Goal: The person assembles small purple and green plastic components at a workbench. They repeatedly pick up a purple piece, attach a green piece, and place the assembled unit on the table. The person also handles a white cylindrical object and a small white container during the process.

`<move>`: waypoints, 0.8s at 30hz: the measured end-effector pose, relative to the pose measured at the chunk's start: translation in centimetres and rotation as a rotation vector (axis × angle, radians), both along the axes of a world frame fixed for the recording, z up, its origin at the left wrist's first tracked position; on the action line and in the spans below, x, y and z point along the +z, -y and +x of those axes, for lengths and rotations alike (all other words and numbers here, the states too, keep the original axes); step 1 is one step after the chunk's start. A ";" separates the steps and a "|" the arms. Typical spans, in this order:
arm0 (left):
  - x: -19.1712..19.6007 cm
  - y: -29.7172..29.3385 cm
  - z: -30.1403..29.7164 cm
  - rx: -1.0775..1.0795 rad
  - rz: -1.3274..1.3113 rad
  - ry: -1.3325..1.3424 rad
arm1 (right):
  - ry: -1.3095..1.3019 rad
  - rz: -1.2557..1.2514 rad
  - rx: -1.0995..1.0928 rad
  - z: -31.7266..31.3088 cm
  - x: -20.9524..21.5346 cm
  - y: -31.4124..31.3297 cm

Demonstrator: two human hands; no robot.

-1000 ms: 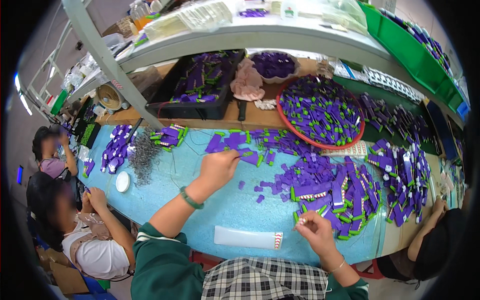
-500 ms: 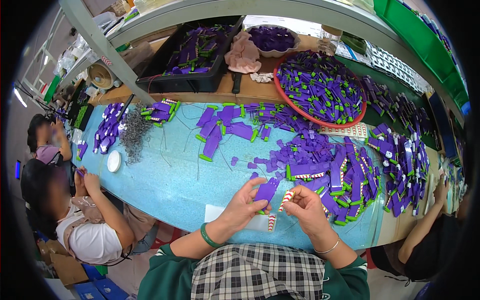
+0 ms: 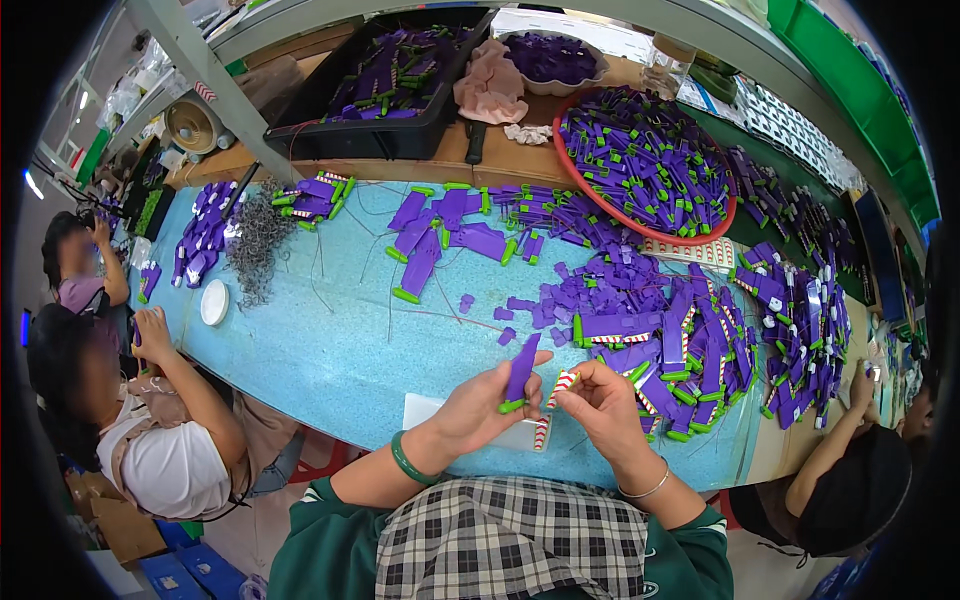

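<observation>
Near the table's front edge, my left hand [image 3: 472, 408] is closed on a flat purple plastic part [image 3: 522, 368] with a green end. The part is turned partly edge-on and stands tilted upward. Close to its right, my right hand [image 3: 604, 402] pinches a small strip with red and white chevrons [image 3: 563, 386] between thumb and forefinger. The strip and the purple part look slightly apart. Under my hands lies a white backing sheet [image 3: 424, 410], partly hidden by my left hand, with another chevron strip [image 3: 541, 433] at its right end.
Purple and green parts [image 3: 690, 350] are heaped to the right, beside small purple pieces [image 3: 610, 285]. Behind stand a full red basket [image 3: 562, 150], a black tray [image 3: 430, 135] and a white bowl [image 3: 597, 78]. Metal springs or clips [image 3: 258, 260] lie left. People sit on both sides.
My left hand has turned the purple part from facing flat to nearly edge-on. My right hand has shifted slightly left with the chevron strip. The whole view has tilted a little.
</observation>
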State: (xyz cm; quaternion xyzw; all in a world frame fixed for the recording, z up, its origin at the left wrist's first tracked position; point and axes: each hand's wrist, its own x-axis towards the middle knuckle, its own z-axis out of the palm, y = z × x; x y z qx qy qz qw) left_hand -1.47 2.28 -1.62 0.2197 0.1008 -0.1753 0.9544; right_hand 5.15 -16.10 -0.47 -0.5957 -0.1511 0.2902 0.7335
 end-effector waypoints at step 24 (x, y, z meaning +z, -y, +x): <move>-0.1 0.9 -1.2 -0.010 0.282 0.087 | 0.252 -0.229 -0.090 -0.8 -0.5 -1.6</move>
